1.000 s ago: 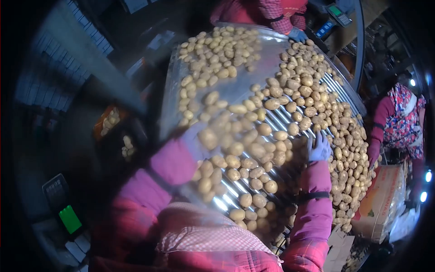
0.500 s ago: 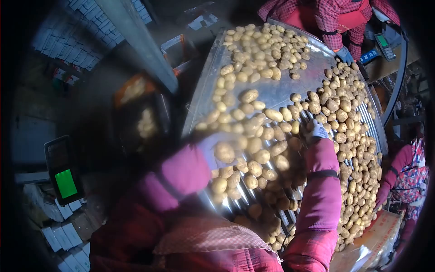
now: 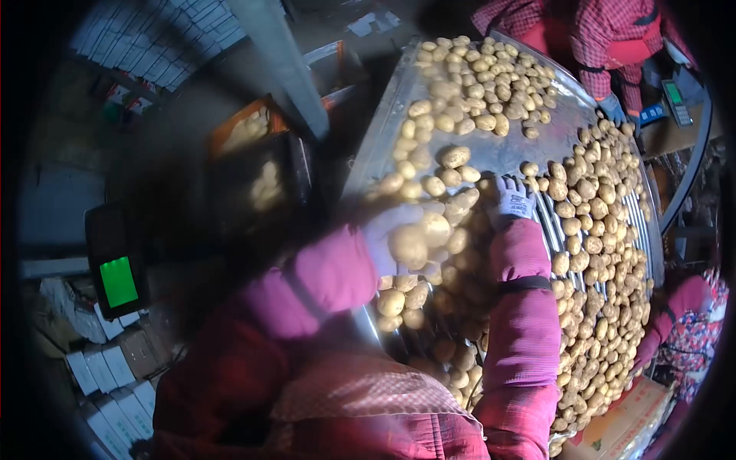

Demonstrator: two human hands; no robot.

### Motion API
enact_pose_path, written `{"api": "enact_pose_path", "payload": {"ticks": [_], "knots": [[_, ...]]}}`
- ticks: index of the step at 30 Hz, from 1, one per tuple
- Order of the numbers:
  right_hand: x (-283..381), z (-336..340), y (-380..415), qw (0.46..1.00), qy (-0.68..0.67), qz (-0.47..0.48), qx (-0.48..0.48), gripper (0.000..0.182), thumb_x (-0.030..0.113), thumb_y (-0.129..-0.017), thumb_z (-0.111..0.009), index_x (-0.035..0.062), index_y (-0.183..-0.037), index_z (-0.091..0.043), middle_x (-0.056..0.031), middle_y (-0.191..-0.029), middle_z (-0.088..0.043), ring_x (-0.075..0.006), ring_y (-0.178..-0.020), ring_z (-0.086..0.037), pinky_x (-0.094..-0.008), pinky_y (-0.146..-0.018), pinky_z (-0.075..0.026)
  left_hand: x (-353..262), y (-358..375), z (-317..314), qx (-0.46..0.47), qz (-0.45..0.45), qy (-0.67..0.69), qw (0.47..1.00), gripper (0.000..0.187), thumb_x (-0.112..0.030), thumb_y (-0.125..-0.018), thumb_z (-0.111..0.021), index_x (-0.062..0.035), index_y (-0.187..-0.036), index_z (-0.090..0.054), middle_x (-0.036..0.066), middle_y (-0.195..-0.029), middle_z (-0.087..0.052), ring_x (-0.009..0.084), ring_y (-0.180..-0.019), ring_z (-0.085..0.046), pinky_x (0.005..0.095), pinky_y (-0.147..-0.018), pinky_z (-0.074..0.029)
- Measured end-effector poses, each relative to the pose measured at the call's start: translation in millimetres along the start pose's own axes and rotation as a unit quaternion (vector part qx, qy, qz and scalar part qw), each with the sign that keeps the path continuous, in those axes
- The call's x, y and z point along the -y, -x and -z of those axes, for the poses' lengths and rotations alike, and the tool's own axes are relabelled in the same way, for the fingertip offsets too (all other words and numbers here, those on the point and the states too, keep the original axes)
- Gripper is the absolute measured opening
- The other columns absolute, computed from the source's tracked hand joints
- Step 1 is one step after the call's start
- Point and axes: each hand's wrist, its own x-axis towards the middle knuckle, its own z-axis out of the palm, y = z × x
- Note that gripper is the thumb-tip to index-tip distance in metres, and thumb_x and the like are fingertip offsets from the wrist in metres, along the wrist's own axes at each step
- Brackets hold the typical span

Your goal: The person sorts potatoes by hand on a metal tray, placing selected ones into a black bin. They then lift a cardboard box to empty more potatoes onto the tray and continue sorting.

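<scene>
Many potatoes (image 3: 594, 299) cover a metal sorting table (image 3: 521, 148) with ribbed rollers. My left hand (image 3: 389, 236), in a pale glove and blurred, is closed around potatoes (image 3: 409, 246) at the table's left side. In a pale glove with printing on its back, my right hand (image 3: 512, 198) reaches flat among the potatoes near the middle, its fingers extended and touching some at its left.
At the top right a co-worker's gloved hands (image 3: 612, 110) are at the table edge. Crates (image 3: 247, 130) with potatoes stand left of the table, beside a metal post (image 3: 285, 65). A green-lit display (image 3: 118, 280) is at the left, a cardboard box (image 3: 625, 414) at the lower right.
My right hand has moved left and away from me, and its fingers have spread out. Potatoes between my hands have shifted left. The whole view has shifted slightly.
</scene>
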Motion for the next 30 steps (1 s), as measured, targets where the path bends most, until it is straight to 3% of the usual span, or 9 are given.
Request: {"api": "enact_pose_path", "payload": {"ticks": [4,7,14,15,18,24,25,28,30], "knots": [[-8,16,17,0.967,-0.249,-0.059,-0.015,0.047,0.035,-0.073,-0.064,0.0159,-0.115,-0.052,-0.0115,-0.106,-0.059,-0.0321,-0.105,-0.052,-0.0429,-0.094,-0.036,5,0,15,0.000,0.016,0.118,0.993,0.048,-0.031,-0.082,-0.053,-0.0099,-0.125,-0.047,0.012,-0.117,-0.055,0.0288,-0.106,-0.050,0.0436,-0.092,-0.039],[22,33,51,0.741,-0.669,-0.056,-0.022,0.039,0.020,-0.084,-0.063,-0.0009,-0.116,-0.052,-0.0053,-0.105,-0.058,-0.0090,-0.091,-0.052,-0.0248,-0.079,-0.044,4,1,11,-0.098,0.005,0.230,0.968,0.043,-0.034,-0.080,-0.057,-0.0093,-0.115,-0.054,0.014,-0.119,-0.054,0.0320,-0.107,-0.052,0.0483,-0.089,-0.042],[101,51,129,0.811,-0.567,0.090,-0.111,0.049,0.027,-0.087,-0.055,-0.0035,-0.124,-0.045,-0.0228,-0.113,-0.055,-0.0326,-0.105,-0.054,-0.0382,-0.090,-0.042,-13,-12,30,0.273,-0.136,0.164,0.938,0.050,-0.037,-0.079,-0.061,-0.0124,-0.120,-0.050,0.007,-0.119,-0.054,0.0256,-0.113,-0.049,0.0423,-0.100,-0.037],[100,59,139,0.809,-0.579,0.058,-0.087,0.048,0.027,-0.087,-0.054,-0.0032,-0.123,-0.046,-0.0230,-0.112,-0.055,-0.0333,-0.103,-0.054,-0.0389,-0.089,-0.042,-15,5,22,0.052,-0.236,-0.205,0.948,0.053,-0.041,-0.079,-0.060,-0.0123,-0.122,-0.048,0.008,-0.123,-0.052,0.0247,-0.111,-0.052,0.0389,-0.096,-0.040],[74,43,156,0.877,-0.453,0.017,-0.159,0.045,0.029,-0.087,-0.054,-0.0023,-0.120,-0.050,-0.0225,-0.108,-0.057,-0.0346,-0.099,-0.055,-0.0409,-0.086,-0.044,-28,28,4,-0.040,0.042,0.192,0.980,0.043,-0.044,-0.087,-0.047,-0.0144,-0.118,-0.048,0.014,-0.117,-0.053,0.0334,-0.103,-0.055,0.0536,-0.079,-0.044],[54,-18,173,0.946,-0.215,-0.064,-0.232,0.044,0.029,-0.082,-0.055,-0.0017,-0.113,-0.053,-0.0229,-0.111,-0.054,-0.0379,-0.105,-0.050,-0.0463,-0.091,-0.039,-21,3,42,0.045,0.009,0.198,0.979,0.051,-0.043,-0.085,-0.051,-0.0103,-0.123,-0.046,0.011,-0.125,-0.050,0.0342,-0.111,-0.051,0.0530,-0.085,-0.044],[55,-24,172,0.954,-0.206,-0.035,-0.214,0.046,0.030,-0.082,-0.055,-0.0012,-0.115,-0.051,-0.0227,-0.114,-0.052,-0.0399,-0.107,-0.048,-0.0485,-0.092,-0.037,-36,3,40,0.265,-0.005,0.227,0.937,0.050,-0.041,-0.086,-0.052,-0.0058,-0.121,-0.046,0.011,-0.125,-0.049,0.0312,-0.111,-0.051,0.0519,-0.085,-0.044],[70,-36,173,0.966,-0.105,-0.051,-0.229,0.050,0.031,-0.084,-0.052,0.0000,-0.122,-0.047,-0.0218,-0.122,-0.049,-0.0420,-0.117,-0.041,-0.0483,-0.098,-0.033,-51,11,62,-0.035,-0.344,-0.353,0.870,0.070,-0.050,-0.068,-0.069,-0.0102,-0.122,-0.048,0.007,-0.125,-0.048,0.0206,-0.113,-0.042,0.0403,-0.099,-0.031],[66,-48,170,0.964,-0.099,-0.051,-0.240,0.051,0.033,-0.086,-0.049,0.0004,-0.125,-0.046,-0.0196,-0.126,-0.047,-0.0411,-0.120,-0.039,-0.0482,-0.100,-0.032,-41,23,112,-0.041,-0.270,-0.340,0.900,0.077,-0.050,-0.057,-0.076,-0.0143,-0.120,-0.049,0.004,-0.121,-0.049,0.0149,-0.112,-0.040,0.0338,-0.100,-0.027]]}}
